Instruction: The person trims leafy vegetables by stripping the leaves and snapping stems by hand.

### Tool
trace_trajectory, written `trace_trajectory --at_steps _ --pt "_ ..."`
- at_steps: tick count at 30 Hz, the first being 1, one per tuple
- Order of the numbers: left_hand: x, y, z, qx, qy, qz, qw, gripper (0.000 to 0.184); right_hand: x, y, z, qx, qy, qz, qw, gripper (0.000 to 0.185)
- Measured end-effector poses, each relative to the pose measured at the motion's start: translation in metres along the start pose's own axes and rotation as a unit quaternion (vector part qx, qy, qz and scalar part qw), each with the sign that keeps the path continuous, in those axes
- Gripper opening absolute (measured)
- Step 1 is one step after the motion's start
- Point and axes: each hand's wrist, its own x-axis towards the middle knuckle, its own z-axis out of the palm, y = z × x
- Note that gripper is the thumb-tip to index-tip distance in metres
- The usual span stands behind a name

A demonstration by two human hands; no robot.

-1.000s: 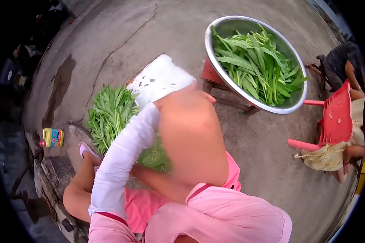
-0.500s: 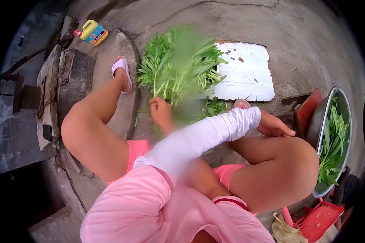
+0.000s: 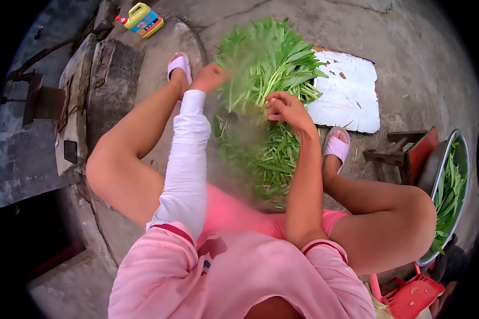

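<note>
A large heap of long-leaved greens [image 3: 282, 58] that look like water spinach lies between my feet, with pale stems toward me. Bare-armed, my right hand [image 3: 288, 110] has its fingers curled at the stem ends of the heap. Beyond the white sleeve, my left hand [image 3: 208, 78] is at the heap's left edge; a hazy smear hides its fingertips. Closer to me lies a loose pile of picked leaves and stem pieces [image 3: 277, 159], partly blurred by the same smear.
A white board [image 3: 348, 93] lies beside and partly under the greens. On the right, a wooden stool [image 3: 402, 157] stands by a metal basin [image 3: 463, 186] with more greens. A yellow jug [image 3: 142, 20] stands top left, a phone [image 3: 70, 151] lies on the ledge, and a red dustpan-like object [image 3: 412, 297] is bottom right.
My crossed arms have come apart: my left hand swung from near the right knee to the heap's left edge, and my right hand moved rightward to the stems. The view has shifted slightly.
</note>
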Motion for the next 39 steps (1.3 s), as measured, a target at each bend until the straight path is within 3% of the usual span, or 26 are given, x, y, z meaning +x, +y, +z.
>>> trace_trajectory --at_steps 1,2,3,4,6,7,8,9,12,14,18,20,23,26,32,35,39 --pt "-0.010 -0.004 0.003 0.054 -0.093 -0.043 0.993 0.043 -0.003 -0.004 -0.008 -0.005 0.041 -0.003 0.999 0.026" --pt "-0.022 -0.007 0.016 0.115 -0.058 0.015 0.992 0.048 -0.005 -0.008 -0.014 -0.010 0.082 -0.007 0.997 0.025" --pt "-0.024 -0.012 0.025 0.140 -0.106 -0.016 0.984 0.046 -0.007 -0.011 -0.018 -0.014 0.123 -0.011 0.992 0.025" --pt "-0.040 -0.009 0.036 0.157 -0.007 0.038 0.987 0.037 -0.009 -0.013 -0.020 -0.017 0.134 -0.020 0.991 0.025" --pt "-0.024 -0.041 0.039 0.101 -0.040 0.019 0.994 0.027 -0.012 -0.017 -0.023 -0.025 0.157 -0.040 0.986 0.025" --pt "-0.036 -0.017 0.021 -0.119 -0.027 -0.036 0.992 0.022 -0.013 -0.021 -0.018 -0.024 0.186 -0.071 0.980 0.026" --pt "-0.057 0.021 -0.013 -0.333 -0.004 -0.080 0.940 0.020 -0.013 -0.034 -0.007 -0.040 0.186 -0.116 0.975 0.025" --pt "-0.071 0.045 -0.034 -0.381 -0.011 -0.061 0.923 0.024 -0.014 -0.046 0.005 -0.043 0.177 -0.147 0.972 0.024" --pt "-0.088 0.083 -0.081 -0.362 -0.057 0.012 0.930 0.028 -0.028 -0.089 0.041 -0.038 0.133 -0.237 0.962 0.022" --pt "-0.103 0.114 -0.104 -0.292 -0.076 0.061 0.952 0.028 -0.050 -0.121 0.065 -0.034 0.165 -0.289 0.942 0.018" --pt "-0.152 0.170 -0.125 -0.064 -0.072 0.162 0.982 0.027 -0.100 -0.165 0.099 0.057 0.203 -0.441 0.872 0.014" --pt "-0.176 0.185 -0.126 -0.038 -0.103 0.181 0.977 0.022 -0.108 -0.175 0.106 -0.005 0.238 -0.505 0.830 0.015" --pt "-0.209 0.207 -0.120 -0.021 -0.124 0.193 0.973 0.021 -0.109 -0.171 0.101 -0.306 0.231 -0.506 0.773 0.017" --pt "-0.213 0.210 -0.114 -0.034 -0.129 0.183 0.974 0.024 -0.120 -0.172 0.108 -0.095 0.083 -0.293 0.948 0.021" --pt "-0.205 0.208 -0.102 -0.243 -0.163 0.219 0.931 0.024 -0.124 -0.173 0.101 0.039 0.115 -0.302 0.946 0.024" --pt "-0.201 0.208 -0.097 -0.246 -0.166 0.213 0.931 0.022 -0.121 -0.170 0.098 0.057 0.114 -0.295 0.947 0.023" --pt "-0.206 0.211 -0.096 -0.210 -0.093 0.250 0.941 0.016 -0.117 -0.169 0.102 0.078 0.095 -0.282 0.952 0.023"
